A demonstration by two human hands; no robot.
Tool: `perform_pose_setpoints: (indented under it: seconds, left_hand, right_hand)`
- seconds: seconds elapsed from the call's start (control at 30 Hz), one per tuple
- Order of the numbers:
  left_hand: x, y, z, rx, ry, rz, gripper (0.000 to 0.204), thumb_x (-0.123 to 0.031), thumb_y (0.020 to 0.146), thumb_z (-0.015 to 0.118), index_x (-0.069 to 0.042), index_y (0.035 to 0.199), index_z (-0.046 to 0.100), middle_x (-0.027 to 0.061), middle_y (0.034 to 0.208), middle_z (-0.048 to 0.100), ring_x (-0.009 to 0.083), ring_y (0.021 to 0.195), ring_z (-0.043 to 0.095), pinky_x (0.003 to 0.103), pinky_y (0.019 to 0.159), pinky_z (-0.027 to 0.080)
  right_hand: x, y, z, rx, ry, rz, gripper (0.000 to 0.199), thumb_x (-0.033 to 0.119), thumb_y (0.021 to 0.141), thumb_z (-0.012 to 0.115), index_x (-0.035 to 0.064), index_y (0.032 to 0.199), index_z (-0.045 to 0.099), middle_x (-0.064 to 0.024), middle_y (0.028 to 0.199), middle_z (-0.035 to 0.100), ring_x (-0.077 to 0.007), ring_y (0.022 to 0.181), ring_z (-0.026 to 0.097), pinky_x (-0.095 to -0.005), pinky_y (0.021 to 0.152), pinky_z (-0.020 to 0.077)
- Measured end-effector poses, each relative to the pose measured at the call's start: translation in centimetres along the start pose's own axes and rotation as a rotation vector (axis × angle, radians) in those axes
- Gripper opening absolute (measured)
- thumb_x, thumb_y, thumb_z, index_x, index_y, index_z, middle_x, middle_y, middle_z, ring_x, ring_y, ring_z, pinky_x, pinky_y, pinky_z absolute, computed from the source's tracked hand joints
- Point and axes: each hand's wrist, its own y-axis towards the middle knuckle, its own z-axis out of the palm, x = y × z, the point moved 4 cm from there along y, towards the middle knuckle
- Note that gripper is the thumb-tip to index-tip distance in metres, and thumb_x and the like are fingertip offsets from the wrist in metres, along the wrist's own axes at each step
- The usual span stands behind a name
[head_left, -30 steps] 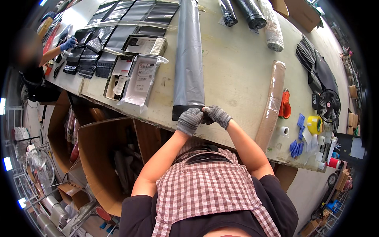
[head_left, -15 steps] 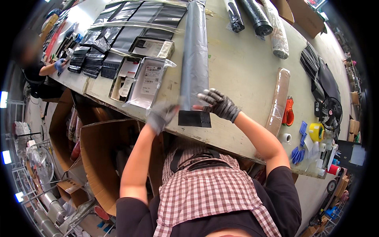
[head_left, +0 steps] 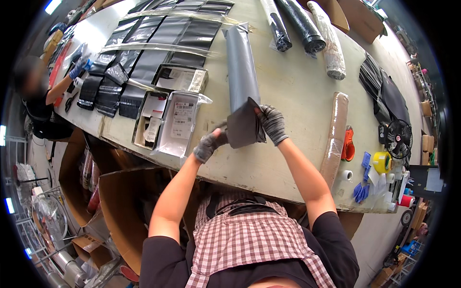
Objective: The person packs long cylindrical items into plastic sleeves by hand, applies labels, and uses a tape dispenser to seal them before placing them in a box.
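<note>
A long grey plastic mailing bag [head_left: 242, 67] lies stretched away from me on the table, bulging over something hidden inside. Its near end [head_left: 244, 126] is lifted and folded, showing a darker face. At the left of this end, my gloved left hand [head_left: 209, 146] is closed on the plastic, its fingertips partly behind it. My gloved right hand [head_left: 272, 125] pinches the right edge, thumb against the dark face. Both gloves are grey, with some fingertips bare.
Small open boxes [head_left: 178, 120] holding labels stand left, beside rows of dark mailing bags [head_left: 168, 33]. Wrapped rolls [head_left: 307, 33] lie at the far side. Rightward are a brown wrapped tube [head_left: 334, 134], orange-handled tool [head_left: 348, 144], yellow tape [head_left: 382, 162] and fan [head_left: 399, 138]. A co-worker [head_left: 43, 96] works far left.
The bag's far end has come nearer, and its near end, flat before, is now raised and folded. Both hands, previously over the near end, have moved to its two sides and closed on it.
</note>
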Motion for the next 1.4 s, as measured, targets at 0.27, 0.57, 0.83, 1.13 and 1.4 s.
perform_pose_setpoints:
  seconds: [0.27, 0.57, 0.83, 1.13, 1.4]
  left_hand:
    - [-2.4, 3.8, 0.4, -0.926, 0.572, -0.264, 0.054, -0.039, 0.089, 0.059, 0.002, 0.121, 0.046, 0.0224, 0.105, 0.060, 0.0331, 0.090, 0.059, 0.038, 0.084, 0.045]
    - [-5.6, 6.9, 6.9, -0.552, 1.556, 0.253, 0.087, -0.047, 0.082, 0.059, -0.004, 0.146, 0.019, 0.0239, 0.148, 0.021, 0.0375, 0.139, 0.019, 0.044, 0.111, 0.024]
    - [-4.0, 5.8, 5.0, -0.421, 1.273, -0.041, 0.107, -0.058, 0.067, 0.071, -0.006, 0.145, 0.019, 0.0227, 0.148, 0.020, 0.0388, 0.136, 0.025, 0.039, 0.110, 0.026]
    - [-11.0, -8.9, -8.4, -0.517, 1.727, 0.133, 0.033, -0.021, 0.074, 0.071, -0.007, 0.103, 0.066, 0.0108, 0.116, 0.059, 0.0277, 0.109, 0.054, 0.036, 0.096, 0.043]
    - [-9.0, -7.9, -11.6, -0.173, 1.737, -0.079, 0.037, -0.019, 0.076, 0.069, -0.009, 0.111, 0.065, 0.0127, 0.124, 0.057, 0.0301, 0.109, 0.056, 0.036, 0.093, 0.046]
  right_hand:
    - [-1.7, 1.3, 1.9, -0.103, -0.084, 0.369, 0.052, 0.050, 0.090, 0.050, 0.0001, 0.082, 0.065, -0.0208, 0.067, 0.060, -0.0347, 0.062, 0.058, -0.0399, 0.062, 0.0450]
    - [-6.3, 2.9, 2.9, 0.062, -0.396, 0.455, 0.041, 0.040, 0.090, 0.048, 0.0022, 0.099, 0.062, -0.0213, 0.082, 0.063, -0.0378, 0.074, 0.061, -0.0446, 0.070, 0.0485]
    - [2.8, 4.2, 4.9, -0.045, -0.615, -0.062, 0.086, 0.017, 0.064, 0.077, 0.0172, 0.139, 0.036, -0.0191, 0.142, 0.033, -0.0373, 0.127, 0.037, -0.0402, 0.105, 0.0344]
    - [3.2, -6.8, 5.0, -0.030, -0.062, 0.233, 0.081, 0.026, 0.069, 0.076, 0.0297, 0.140, 0.035, -0.0248, 0.148, 0.016, -0.0408, 0.130, 0.032, -0.0449, 0.105, 0.0332]
    - [6.9, -10.6, 5.0, 0.240, -0.348, -0.373, 0.044, 0.030, 0.082, 0.063, 0.0210, 0.125, 0.054, -0.0131, 0.137, 0.043, -0.0324, 0.134, 0.030, -0.0483, 0.112, 0.0162]
